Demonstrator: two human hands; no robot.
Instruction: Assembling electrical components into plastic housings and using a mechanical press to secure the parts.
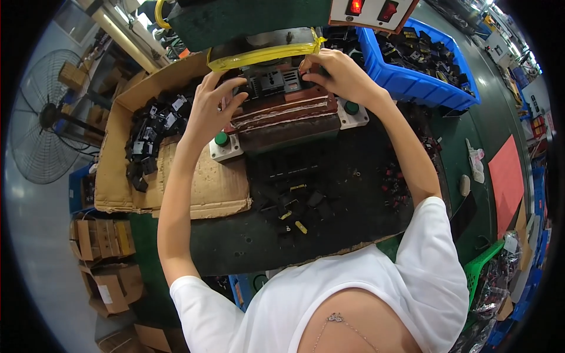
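A black plastic housing (272,80) with slots lies in the fixture (282,112), a reddish-brown block with pale lines along its front. My left hand (207,109) is beside the left end of the housing, thumb and forefinger curved and apart, with no held thing visible between them. My right hand (344,75) reaches to the housing's right end. Its fingertips close around something small and dark there, mostly hidden by the fingers. Just above both hands hangs the press head (265,50), wrapped in yellow tape along its lower edge.
Green buttons (222,139) (351,107) flank the fixture. An open cardboard box (112,176) of black parts stands left; a blue bin (412,88) of black parts stands right. Loose black pieces (318,203) and small red-and-black parts (395,182) lie on the dark mat (235,247).
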